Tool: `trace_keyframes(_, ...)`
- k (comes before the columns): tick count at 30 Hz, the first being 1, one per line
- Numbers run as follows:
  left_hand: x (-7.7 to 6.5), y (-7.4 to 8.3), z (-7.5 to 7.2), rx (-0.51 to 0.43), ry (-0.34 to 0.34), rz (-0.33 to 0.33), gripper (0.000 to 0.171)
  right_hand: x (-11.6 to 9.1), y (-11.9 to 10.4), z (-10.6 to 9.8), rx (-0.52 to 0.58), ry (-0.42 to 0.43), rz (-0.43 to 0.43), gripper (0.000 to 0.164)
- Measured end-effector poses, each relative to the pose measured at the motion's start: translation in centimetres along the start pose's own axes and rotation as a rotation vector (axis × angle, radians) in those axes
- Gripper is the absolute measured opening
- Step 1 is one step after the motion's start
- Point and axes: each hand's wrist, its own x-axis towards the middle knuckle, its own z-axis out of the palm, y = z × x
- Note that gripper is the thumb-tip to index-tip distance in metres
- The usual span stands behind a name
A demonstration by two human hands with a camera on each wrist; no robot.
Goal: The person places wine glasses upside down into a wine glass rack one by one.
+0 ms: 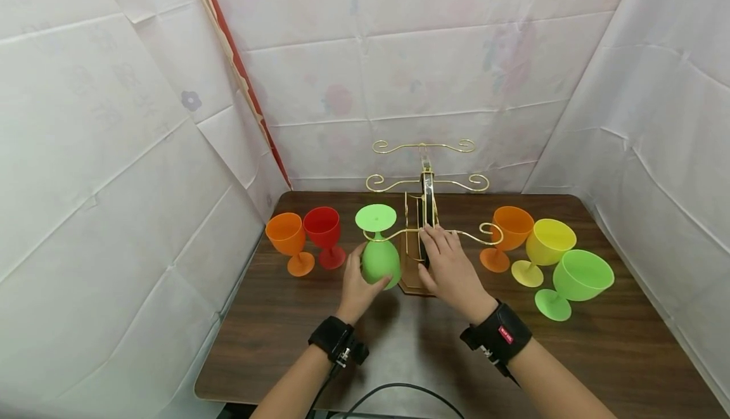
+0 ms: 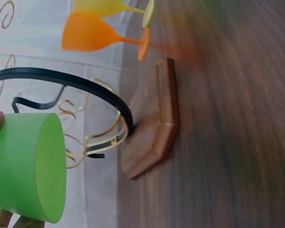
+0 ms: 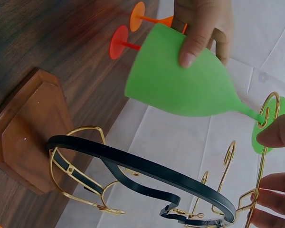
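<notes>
My left hand [image 1: 359, 283] grips the bowl of a light green goblet [image 1: 381, 262], held upside down with its round foot uppermost. The goblet's stem lies in the curl at the left end of the front gold arm on a glass rack [image 1: 426, 200]. In the left wrist view the green bowl [image 2: 26, 166] shows its open mouth, with fingertips at its edges. My right hand [image 1: 450, 267] holds the rack near the middle of that front arm. Thumb and fingers [image 3: 275, 185] lie at the gold wire in the right wrist view. A black curved band rises from the rack's wooden base [image 3: 31, 128].
Left of the rack stand an orange goblet [image 1: 285, 235] and a red goblet [image 1: 323, 229]. On the right are another orange goblet [image 1: 511, 229], a yellow goblet [image 1: 549, 241] and a second green goblet [image 1: 578, 277]. White sheeting [image 1: 428, 77] hangs around the dark wooden table [image 1: 256, 336].
</notes>
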Motion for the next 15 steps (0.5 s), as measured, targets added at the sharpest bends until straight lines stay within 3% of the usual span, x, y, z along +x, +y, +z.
trace_keyframes(15,0.4,-1.5,0.4,0.053,-0.06,0.019,0.091,0.0,-0.1,0.0,-0.005,0.003,0.004,0.061)
